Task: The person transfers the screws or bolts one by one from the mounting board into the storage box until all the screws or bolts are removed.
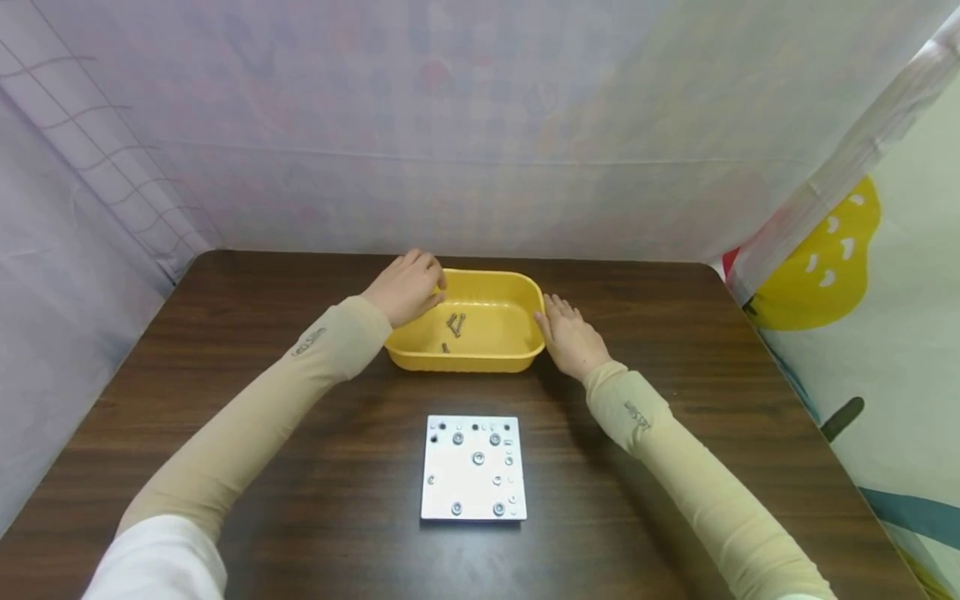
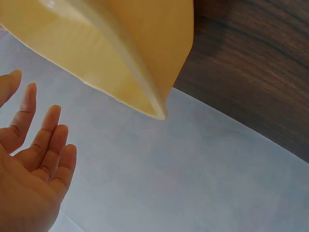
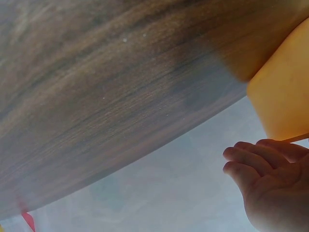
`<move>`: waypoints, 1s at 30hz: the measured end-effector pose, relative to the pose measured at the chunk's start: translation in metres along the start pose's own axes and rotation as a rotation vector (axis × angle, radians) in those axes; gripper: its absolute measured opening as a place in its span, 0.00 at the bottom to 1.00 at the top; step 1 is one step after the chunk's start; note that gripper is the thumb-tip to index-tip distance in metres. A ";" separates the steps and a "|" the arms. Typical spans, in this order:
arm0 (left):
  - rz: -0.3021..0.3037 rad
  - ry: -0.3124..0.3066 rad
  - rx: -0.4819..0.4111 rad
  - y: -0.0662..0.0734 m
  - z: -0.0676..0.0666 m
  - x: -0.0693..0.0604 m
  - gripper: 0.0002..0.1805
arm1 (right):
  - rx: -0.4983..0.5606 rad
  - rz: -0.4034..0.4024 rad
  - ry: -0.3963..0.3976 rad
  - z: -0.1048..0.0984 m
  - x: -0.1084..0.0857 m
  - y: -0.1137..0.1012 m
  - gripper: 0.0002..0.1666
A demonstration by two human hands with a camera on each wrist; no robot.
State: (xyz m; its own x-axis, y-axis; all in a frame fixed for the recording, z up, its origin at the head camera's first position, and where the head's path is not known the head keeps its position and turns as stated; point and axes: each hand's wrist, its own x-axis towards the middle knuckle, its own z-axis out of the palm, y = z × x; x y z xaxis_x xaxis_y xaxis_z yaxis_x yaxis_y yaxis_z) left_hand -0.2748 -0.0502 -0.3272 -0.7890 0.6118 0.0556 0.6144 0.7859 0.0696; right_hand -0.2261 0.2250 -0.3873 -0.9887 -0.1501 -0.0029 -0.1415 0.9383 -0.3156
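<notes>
In the head view, a yellow tray [image 1: 498,321] sat between the left hand [image 1: 407,287] and right hand [image 1: 576,342], screws [image 1: 459,327] inside, a pale plate [image 1: 465,483] nearer the person than either hand. By the left wrist view, loose fingers held nothing; by the right's, relaxed fingers lay at the tray's side.

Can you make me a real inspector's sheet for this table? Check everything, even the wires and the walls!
Surface: dark brown wood-look table.
Job's things: yellow bin holding a few small metal pieces, probably screws; silver plate with round metal fittings, lying nearer the person.
Clutter: nothing seen.
Left grip: over the bin's left end, fingers loosely bent, nothing seen in it.
Right grip: at the bin's right end, fingers fairly straight, not wrapped around anything.
Cables: nothing seen.
Surroundings: pale sheet behind the table; cloth with a yellow shape at the right.
</notes>
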 end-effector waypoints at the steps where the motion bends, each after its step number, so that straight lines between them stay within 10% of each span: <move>1: 0.001 0.002 0.003 0.000 0.000 -0.001 0.14 | 0.002 0.001 0.001 0.000 0.000 0.000 0.34; 15: 0.068 0.067 -0.024 0.018 -0.005 -0.033 0.16 | 0.001 0.000 0.004 -0.002 -0.001 0.001 0.35; 30: 0.352 0.211 0.000 0.063 0.001 -0.097 0.13 | 0.007 0.004 -0.007 -0.001 0.000 0.002 0.34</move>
State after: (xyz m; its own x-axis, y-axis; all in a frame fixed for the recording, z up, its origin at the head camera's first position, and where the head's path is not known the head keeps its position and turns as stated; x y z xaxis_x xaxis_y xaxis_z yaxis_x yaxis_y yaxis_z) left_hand -0.1591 -0.0600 -0.3294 -0.5135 0.8115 0.2789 0.8466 0.5321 0.0104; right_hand -0.2262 0.2267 -0.3871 -0.9889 -0.1482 -0.0105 -0.1369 0.9366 -0.3225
